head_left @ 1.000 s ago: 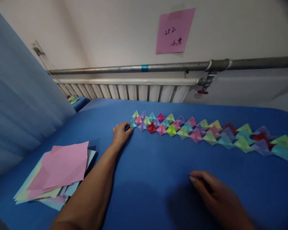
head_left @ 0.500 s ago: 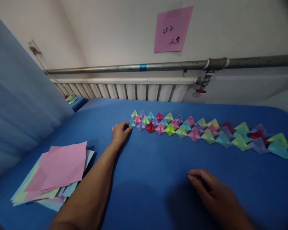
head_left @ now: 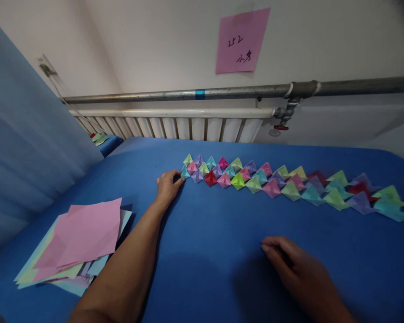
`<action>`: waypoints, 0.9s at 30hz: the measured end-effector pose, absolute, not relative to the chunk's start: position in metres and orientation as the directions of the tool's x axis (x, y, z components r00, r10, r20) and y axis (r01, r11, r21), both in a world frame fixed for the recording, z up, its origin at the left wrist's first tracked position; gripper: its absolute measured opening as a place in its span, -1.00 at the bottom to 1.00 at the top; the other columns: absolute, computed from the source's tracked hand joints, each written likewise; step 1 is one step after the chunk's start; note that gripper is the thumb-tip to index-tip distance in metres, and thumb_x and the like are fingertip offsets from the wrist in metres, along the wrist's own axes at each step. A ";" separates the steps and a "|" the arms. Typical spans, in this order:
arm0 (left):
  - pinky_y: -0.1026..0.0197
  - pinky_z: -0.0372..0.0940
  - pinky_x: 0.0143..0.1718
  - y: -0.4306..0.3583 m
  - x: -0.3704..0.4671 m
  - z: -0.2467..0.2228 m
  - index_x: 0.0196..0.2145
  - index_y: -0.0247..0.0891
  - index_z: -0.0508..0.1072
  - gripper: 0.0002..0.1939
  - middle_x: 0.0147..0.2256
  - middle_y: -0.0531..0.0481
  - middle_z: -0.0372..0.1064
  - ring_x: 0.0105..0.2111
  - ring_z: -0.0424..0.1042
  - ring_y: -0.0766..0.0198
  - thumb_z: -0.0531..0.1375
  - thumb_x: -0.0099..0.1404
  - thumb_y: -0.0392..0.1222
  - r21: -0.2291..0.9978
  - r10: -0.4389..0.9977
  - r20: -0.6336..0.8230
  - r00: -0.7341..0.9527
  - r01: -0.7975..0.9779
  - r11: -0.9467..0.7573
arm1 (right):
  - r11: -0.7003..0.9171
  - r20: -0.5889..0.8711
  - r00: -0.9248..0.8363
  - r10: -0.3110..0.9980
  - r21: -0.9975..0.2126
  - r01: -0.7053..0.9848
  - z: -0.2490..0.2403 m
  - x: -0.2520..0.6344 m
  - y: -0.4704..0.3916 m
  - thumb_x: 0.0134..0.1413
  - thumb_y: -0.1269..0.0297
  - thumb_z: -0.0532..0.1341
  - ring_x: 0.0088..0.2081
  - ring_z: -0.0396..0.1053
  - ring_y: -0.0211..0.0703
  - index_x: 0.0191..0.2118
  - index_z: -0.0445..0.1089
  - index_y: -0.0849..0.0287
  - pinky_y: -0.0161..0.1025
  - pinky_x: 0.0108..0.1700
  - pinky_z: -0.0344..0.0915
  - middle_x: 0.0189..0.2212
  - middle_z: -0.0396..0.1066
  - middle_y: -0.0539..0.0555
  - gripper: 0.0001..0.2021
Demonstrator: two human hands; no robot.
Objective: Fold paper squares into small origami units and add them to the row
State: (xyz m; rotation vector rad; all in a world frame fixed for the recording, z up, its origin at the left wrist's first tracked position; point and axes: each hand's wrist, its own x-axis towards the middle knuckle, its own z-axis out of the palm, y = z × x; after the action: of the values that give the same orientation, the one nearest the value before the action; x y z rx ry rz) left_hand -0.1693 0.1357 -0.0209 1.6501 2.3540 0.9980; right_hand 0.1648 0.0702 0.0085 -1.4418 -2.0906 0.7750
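Note:
My left hand (head_left: 168, 186) reaches across the blue table (head_left: 202, 229) with its thumb and finger closed on a small light-blue folded paper boat (head_left: 185, 172). This boat is at the left end of three close-set rows of paper boats in pink, green, purple, red and other colours. A purple boat (head_left: 197, 176) sits just to its right, and a red boat (head_left: 210, 178) follows in the same row. Nearer to me, my right hand (head_left: 296, 264) hovers low over the table, fingers curled and thumb pressed to them. Nothing shows in it.
Loose sheets of coloured paper (head_left: 87, 233), pink uppermost, lie in a pile at the left. A radiator (head_left: 168, 128) and a metal pipe (head_left: 148, 96) run along the wall behind. A blue curtain (head_left: 27, 134) hangs at the left, and a pink note (head_left: 242, 42) is on the wall.
Almost nothing differs. Both hands keep their places and their grip, and the boats stay in their rows; only the view has shifted very slightly.

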 end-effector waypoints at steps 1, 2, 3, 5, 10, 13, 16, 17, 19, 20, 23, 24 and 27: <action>-0.06 0.15 0.02 0.136 -0.169 -0.021 -0.20 -0.16 0.52 -0.84 -0.15 -0.09 0.52 -0.09 0.40 0.05 0.25 0.23 -0.19 0.558 0.871 0.275 -0.407 0.805 0.200 | 0.285 0.067 -0.332 0.941 -0.685 0.670 0.008 0.165 0.070 0.07 0.05 0.04 -0.49 0.43 -0.10 -0.45 0.41 0.07 -0.20 -0.42 0.33 -0.52 0.48 0.05 -0.70; -0.05 0.15 0.02 0.136 -0.169 -0.020 -0.20 -0.16 0.51 -0.84 -0.15 -0.08 0.52 -0.09 0.40 0.06 0.25 0.23 -0.19 0.557 0.873 0.271 -0.405 0.806 0.201 | 0.285 0.067 -0.332 0.941 -0.685 0.671 0.007 0.165 0.070 0.07 0.05 0.04 -0.49 0.43 -0.10 -0.45 0.41 0.07 -0.20 -0.42 0.33 -0.53 0.48 0.04 -0.70; -0.04 0.14 0.02 0.136 -0.169 -0.020 -0.20 -0.16 0.51 -0.84 -0.15 -0.07 0.52 -0.08 0.40 0.06 0.25 0.23 -0.19 0.556 0.876 0.266 -0.403 0.806 0.203 | 0.284 0.066 -0.331 0.941 -0.686 0.670 0.006 0.166 0.070 0.07 0.05 0.04 -0.50 0.43 -0.10 -0.45 0.41 0.07 -0.21 -0.43 0.32 -0.53 0.48 0.04 -0.71; -0.03 0.14 0.03 0.136 -0.169 -0.020 -0.19 -0.16 0.51 -0.83 -0.14 -0.06 0.51 -0.08 0.39 0.08 0.25 0.23 -0.20 0.553 0.880 0.257 -0.400 0.807 0.205 | 0.281 0.063 -0.331 0.942 -0.688 0.669 0.004 0.167 0.070 0.07 0.05 0.04 -0.50 0.43 -0.11 -0.44 0.41 0.07 -0.21 -0.43 0.32 -0.53 0.48 0.04 -0.70; -0.02 0.13 0.02 0.136 -0.169 -0.020 -0.19 -0.16 0.51 -0.84 -0.14 -0.06 0.51 -0.07 0.39 0.08 0.24 0.24 -0.20 0.558 0.880 0.246 -0.405 0.802 0.213 | 0.289 0.073 -0.332 0.940 -0.688 0.666 0.002 0.168 0.070 0.08 0.04 0.05 -0.49 0.44 -0.11 -0.42 0.42 0.07 -0.21 -0.43 0.32 -0.51 0.49 0.04 -0.71; -0.03 0.13 0.03 0.136 -0.169 -0.020 -0.19 -0.16 0.52 -0.84 -0.14 -0.07 0.51 -0.07 0.39 0.08 0.24 0.24 -0.20 0.566 0.880 0.249 -0.405 0.798 0.207 | 0.293 0.077 -0.335 0.939 -0.688 0.664 0.003 0.167 0.070 0.08 0.04 0.05 -0.50 0.43 -0.11 -0.44 0.41 0.07 -0.21 -0.44 0.32 -0.52 0.48 0.04 -0.70; -0.04 0.12 0.03 0.137 -0.169 -0.021 -0.19 -0.16 0.52 -0.84 -0.15 -0.07 0.51 -0.06 0.38 0.07 0.25 0.23 -0.20 0.577 0.878 0.256 -0.404 0.793 0.197 | 0.300 0.089 -0.334 0.938 -0.691 0.658 0.003 0.167 0.070 0.07 0.04 0.04 -0.51 0.43 -0.11 -0.44 0.41 0.07 -0.20 -0.44 0.32 -0.54 0.47 0.04 -0.70; -0.05 0.12 0.03 0.137 -0.169 -0.021 -0.20 -0.16 0.52 -0.84 -0.15 -0.07 0.51 -0.06 0.38 0.06 0.25 0.23 -0.21 0.581 0.877 0.258 -0.405 0.790 0.194 | 0.300 0.092 -0.332 0.939 -0.693 0.655 0.003 0.166 0.070 0.06 0.04 0.04 -0.51 0.43 -0.11 -0.44 0.42 0.07 -0.20 -0.44 0.32 -0.53 0.48 0.05 -0.70; -0.06 0.11 0.04 0.137 -0.170 -0.022 -0.20 -0.16 0.53 -0.84 -0.17 -0.07 0.51 -0.07 0.38 0.06 0.25 0.22 -0.22 0.591 0.875 0.264 -0.406 0.785 0.185 | 0.299 0.095 -0.328 0.940 -0.695 0.654 0.003 0.166 0.070 0.05 0.04 0.04 -0.51 0.43 -0.11 -0.44 0.42 0.07 -0.20 -0.45 0.32 -0.53 0.48 0.05 -0.70; -0.06 0.11 0.04 0.137 -0.170 -0.022 -0.21 -0.16 0.53 -0.84 -0.17 -0.07 0.51 -0.07 0.38 0.06 0.25 0.22 -0.22 0.598 0.874 0.267 -0.405 0.781 0.180 | 0.298 0.096 -0.326 0.940 -0.694 0.656 0.003 0.166 0.070 0.05 0.04 0.04 -0.51 0.43 -0.11 -0.44 0.42 0.07 -0.20 -0.45 0.32 -0.53 0.48 0.06 -0.70; -0.09 0.10 0.05 0.138 -0.170 -0.024 -0.23 -0.15 0.53 -0.85 -0.19 -0.06 0.51 -0.08 0.38 0.05 0.26 0.20 -0.22 0.623 0.870 0.277 -0.408 0.765 0.160 | 0.298 0.091 -0.329 0.940 -0.691 0.658 0.004 0.166 0.070 0.05 0.04 0.04 -0.51 0.43 -0.10 -0.44 0.42 0.07 -0.20 -0.44 0.32 -0.53 0.48 0.06 -0.70; -0.10 0.10 0.05 0.138 -0.170 -0.025 -0.24 -0.15 0.53 -0.86 -0.19 -0.06 0.51 -0.09 0.38 0.04 0.27 0.19 -0.23 0.634 0.867 0.281 -0.411 0.758 0.153 | 0.296 0.089 -0.329 0.940 -0.692 0.658 0.004 0.166 0.071 0.05 0.04 0.04 -0.50 0.43 -0.10 -0.44 0.42 0.07 -0.20 -0.44 0.32 -0.52 0.49 0.06 -0.70; -0.12 0.09 0.06 0.138 -0.171 -0.026 -0.27 -0.15 0.53 -0.85 -0.21 -0.06 0.51 -0.09 0.38 0.03 0.30 0.14 -0.23 0.676 0.855 0.295 -0.426 0.726 0.129 | 0.291 0.088 -0.324 0.942 -0.695 0.658 0.004 0.166 0.071 0.05 0.04 0.04 -0.50 0.43 -0.10 -0.44 0.42 0.07 -0.20 -0.44 0.32 -0.52 0.48 0.06 -0.70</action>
State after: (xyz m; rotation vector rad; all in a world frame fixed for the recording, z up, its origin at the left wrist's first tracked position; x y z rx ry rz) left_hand -0.1705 0.1376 -0.0259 1.5810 2.2310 1.1774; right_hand 0.1659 0.0710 0.0036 -1.4261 -2.0762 0.7685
